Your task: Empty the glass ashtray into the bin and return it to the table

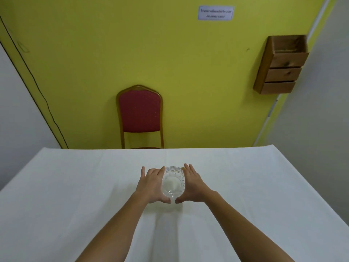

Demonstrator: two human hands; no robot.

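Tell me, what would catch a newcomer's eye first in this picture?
First, the two bare hands in the middle of the white table: the left hand and right hand cup a cut-glass ashtray from either side, with something pale lying in it. Behind the table stands a red chair with a gold frame against the bright yellow wall. High on the right hangs a small wooden drawer unit.

Glass ashtray (173,183): clear cut glass with a faceted, scalloped rim, upright, mouth facing up. A pale whitish lump lies in its bowl. It sits on the white-clothed table (75,186), midway between the left and right edges and nearer the far edge.
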